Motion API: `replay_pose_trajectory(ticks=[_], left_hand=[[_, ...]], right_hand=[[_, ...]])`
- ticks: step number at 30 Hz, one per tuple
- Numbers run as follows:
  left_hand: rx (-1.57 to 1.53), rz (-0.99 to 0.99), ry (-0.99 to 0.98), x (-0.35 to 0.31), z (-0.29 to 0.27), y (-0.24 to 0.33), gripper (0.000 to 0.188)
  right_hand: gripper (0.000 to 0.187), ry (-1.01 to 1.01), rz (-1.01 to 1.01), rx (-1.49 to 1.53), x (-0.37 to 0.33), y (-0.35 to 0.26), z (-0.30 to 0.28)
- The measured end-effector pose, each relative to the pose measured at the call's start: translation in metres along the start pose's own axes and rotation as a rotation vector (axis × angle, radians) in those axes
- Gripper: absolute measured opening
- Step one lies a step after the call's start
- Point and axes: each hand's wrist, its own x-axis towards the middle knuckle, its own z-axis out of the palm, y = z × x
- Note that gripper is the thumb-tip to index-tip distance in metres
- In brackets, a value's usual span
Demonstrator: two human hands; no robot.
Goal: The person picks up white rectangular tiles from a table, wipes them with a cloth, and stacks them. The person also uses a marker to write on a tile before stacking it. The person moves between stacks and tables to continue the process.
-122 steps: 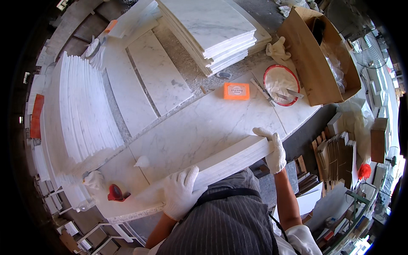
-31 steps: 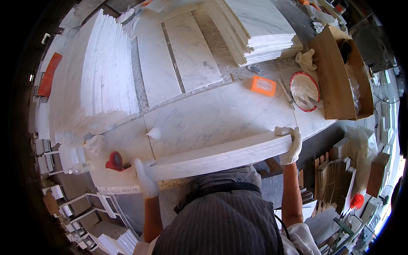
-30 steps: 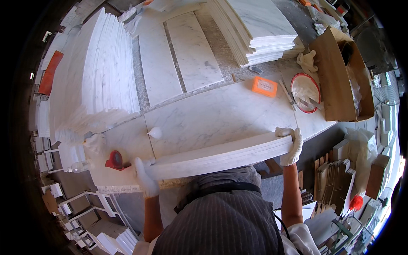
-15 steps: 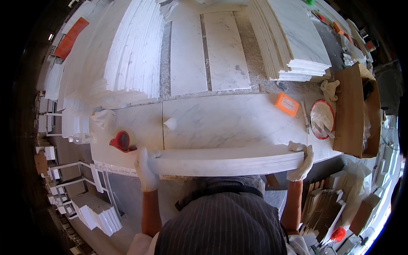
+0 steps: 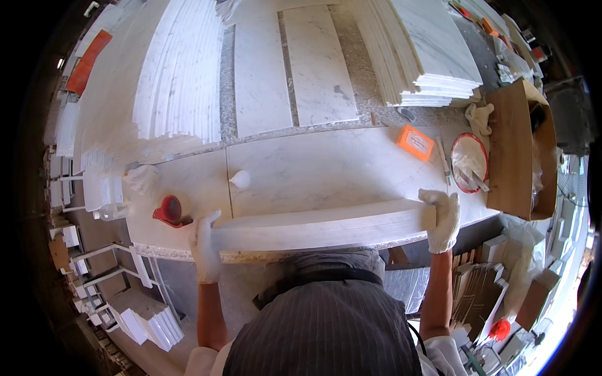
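A narrow stack of white marble slabs (image 5: 326,225) lies along the front edge of the worktable, close to my body. Its left end is against my left hand (image 5: 205,244), in a white glove, with the palm upright along it. At the opposite end my right hand (image 5: 443,222), also gloved, presses on the stack with its fingers reaching over the top corner. Between them the hands hold the stack from both ends, and it slants slightly up to the right. My left fingers are partly hidden. Just beyond my left hand sits a red tape dispenser-like object (image 5: 168,212).
A white cone-shaped piece (image 5: 240,180), an orange box (image 5: 415,143) and a red-rimmed bowl with a scraper (image 5: 469,163) lie on the marble top (image 5: 326,166). Tall slab stacks (image 5: 179,75) stand behind. A cardboard box (image 5: 511,150) is at the right, a clear bottle (image 5: 111,212) at the left.
The view has shifted a little, moving the scene left and up. The stack's right end has risen and tilted with my right hand, whose fingers are straighter. Both hands stay at the ends.
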Motion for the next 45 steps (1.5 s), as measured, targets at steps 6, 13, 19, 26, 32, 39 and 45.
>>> replay_pose_trajectory(ticks=[6, 13, 19, 26, 32, 39, 45], left_hand=[[0.138, 0.091, -0.089, -0.012, 0.004, -0.003, 0.028], [0.069, 0.090, -0.028, -0.014, 0.005, -0.020, 0.026], [0.112, 0.152, -0.040, -0.010, 0.005, -0.016, 0.025], [0.105, 0.155, -0.039, -0.012, 0.007, -0.017, 0.026], [0.159, 0.241, -0.052, -0.005, 0.001, -0.030, 0.028], [0.138, 0.283, -0.048, -0.014, 0.003, -0.026, 0.027], [0.119, 0.249, -0.048, -0.013, -0.003, -0.027, 0.029]], right_hand=[[0.038, -0.148, 0.020, -0.598, 0.005, -0.033, 0.030], [0.046, -0.117, -0.016, -0.594, 0.002, -0.022, 0.013], [0.046, 0.335, 0.075, -0.513, -0.010, 0.002, -0.062], [0.042, 0.252, -0.582, -0.839, -0.073, -0.042, 0.094], [0.056, -0.446, -0.712, -1.188, -0.081, -0.002, 0.174], [0.059, 0.093, -0.374, -1.608, -0.073, -0.030, 0.010], [0.049, 0.557, 0.025, -1.198, -0.115, 0.028, -0.064]])
